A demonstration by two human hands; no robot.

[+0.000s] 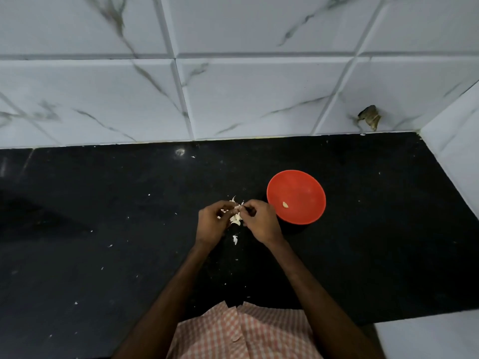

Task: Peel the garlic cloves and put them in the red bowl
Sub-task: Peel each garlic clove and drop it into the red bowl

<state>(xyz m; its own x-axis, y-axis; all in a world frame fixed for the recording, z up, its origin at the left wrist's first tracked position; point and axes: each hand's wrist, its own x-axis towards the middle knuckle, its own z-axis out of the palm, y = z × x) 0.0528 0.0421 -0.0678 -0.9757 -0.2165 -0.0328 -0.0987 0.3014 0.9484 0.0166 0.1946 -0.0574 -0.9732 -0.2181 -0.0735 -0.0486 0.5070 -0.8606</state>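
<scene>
Seen from the head camera, your left hand [211, 221] and right hand [260, 220] meet over the black counter [103, 229]. Both pinch the garlic [236, 212], just left of the red bowl [295, 177], which holds one peeled clove [285, 204]. If your grip slips, the garlic may drop among the loose skins [235, 239].

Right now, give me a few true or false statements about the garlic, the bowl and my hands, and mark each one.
1. The red bowl holds one peeled clove. True.
2. The bowl stands to the left of both hands. False: it stands on the right, just beyond the right hand.
3. The left hand and the right hand both hold the garlic above the counter. True.
4. The black counter has no peel on it. False: scraps of peel lie below the hands, and smaller bits are scattered around.
</scene>
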